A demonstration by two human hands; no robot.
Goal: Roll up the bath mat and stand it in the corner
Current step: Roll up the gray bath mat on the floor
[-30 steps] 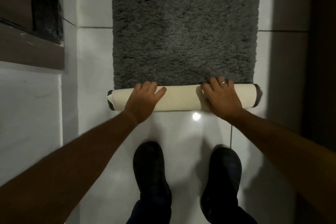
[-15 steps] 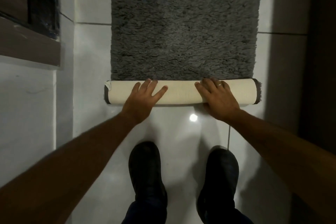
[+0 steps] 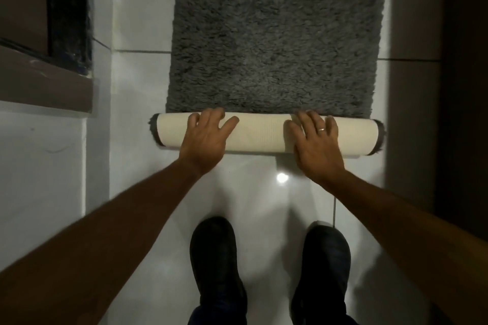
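A shaggy dark grey bath mat [image 3: 277, 47] lies flat on the white tiled floor [image 3: 142, 87], and its far edge shows at the top of the view. Its near end is wound into a roll [image 3: 261, 132] with the cream backing outward, lying crosswise. My left hand [image 3: 206, 140] rests palm down on the left half of the roll with its fingers spread. My right hand [image 3: 317, 145], which wears a ring, lies flat on the right half. Neither hand is closed around the roll.
My two black shoes [image 3: 216, 258] stand on the tiles just behind the roll. On the left are a white wall [image 3: 39, 166] and a brown ledge [image 3: 45, 82]. A dark surface [image 3: 462, 87] runs along the right side.
Under both hands the roll has moved away from me and grown thicker. The flat part of the mat is shorter, and its far edge is now in view.
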